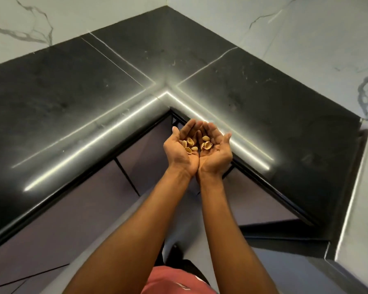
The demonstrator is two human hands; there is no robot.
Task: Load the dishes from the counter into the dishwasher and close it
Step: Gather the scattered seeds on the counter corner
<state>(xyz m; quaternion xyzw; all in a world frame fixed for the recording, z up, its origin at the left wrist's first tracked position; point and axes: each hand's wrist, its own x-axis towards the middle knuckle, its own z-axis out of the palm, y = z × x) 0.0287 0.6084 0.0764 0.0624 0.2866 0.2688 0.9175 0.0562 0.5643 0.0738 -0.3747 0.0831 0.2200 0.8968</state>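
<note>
Dishes? None showing anywhere in this shot, and no dishwasher either, so I can't say where they are. What's actually being dealt with is a little pile of pistachio shells (pixel 191 141), split across both palms.

The left hand (pixel 180 151) and right hand (pixel 217 150) are palm-up and pressed together along their little-finger edges. The fingers are only gently bent, making one shallow bowl. Nothing is pinched or gripped; the shells just lie loose in the hollow. My guess is the cupping is there so no bits slip through the seam between the palms, and both arms are stretched forward to keep the load level.

The hands hover just off the inside corner of the black counter (pixel 72 92), above the floor gap rather than over the stone. The stretch of counter in view looks bare apart from a few faint smudges. Dark cabinet fronts (pixel 72 219) run below it on both sides, and white veined wall panels (pixel 306 39) run behind.

Reads to me like crumb cleanup on the side, with the shells headed for a bin that isn't visible. Main risk is tipping a wrist and scattering them.
</note>
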